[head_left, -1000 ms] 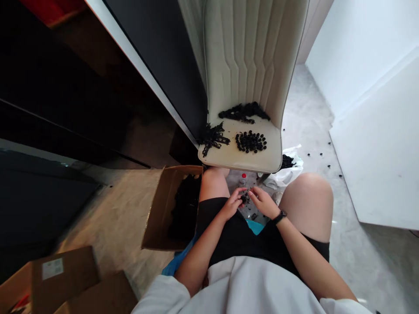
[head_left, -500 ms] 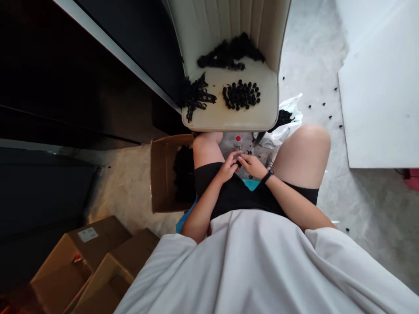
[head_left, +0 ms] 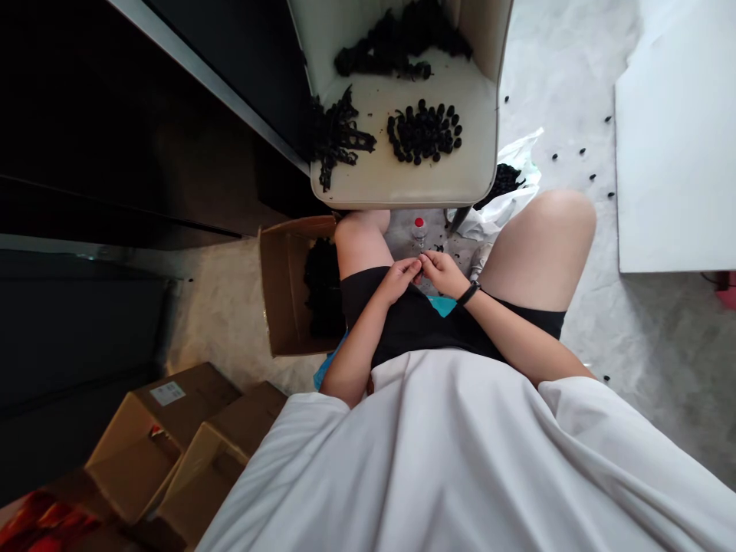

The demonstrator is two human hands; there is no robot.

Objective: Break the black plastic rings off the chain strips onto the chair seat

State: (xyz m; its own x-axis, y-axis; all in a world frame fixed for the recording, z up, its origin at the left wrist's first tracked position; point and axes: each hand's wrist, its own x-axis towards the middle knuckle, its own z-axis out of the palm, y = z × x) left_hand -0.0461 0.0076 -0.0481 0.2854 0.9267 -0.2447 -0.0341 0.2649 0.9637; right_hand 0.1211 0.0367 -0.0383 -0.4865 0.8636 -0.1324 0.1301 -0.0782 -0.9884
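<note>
I sit with my hands together between my knees. My left hand [head_left: 396, 279] and my right hand [head_left: 441, 273] meet fingertip to fingertip, both pinched on a small black part [head_left: 418, 266] that is mostly hidden. A black band circles my right wrist. In front of me stands a cream chair seat [head_left: 402, 180]. On it lie a pile of small round black pieces [head_left: 424, 132], a tangle of black frames [head_left: 336, 138] at the left edge and another dark heap [head_left: 396, 46] at the back.
An open cardboard box [head_left: 284, 287] with black material stands left of my left knee. More cardboard boxes [head_left: 172, 437] sit at the lower left. A white plastic bag [head_left: 506, 192] and scattered black bits lie on the floor right of the chair. A white panel [head_left: 672, 153] is at right.
The view has tilted further down, so the chair seat sits higher in the frame. My hands stay together in my lap, still pinched on the small black part.
</note>
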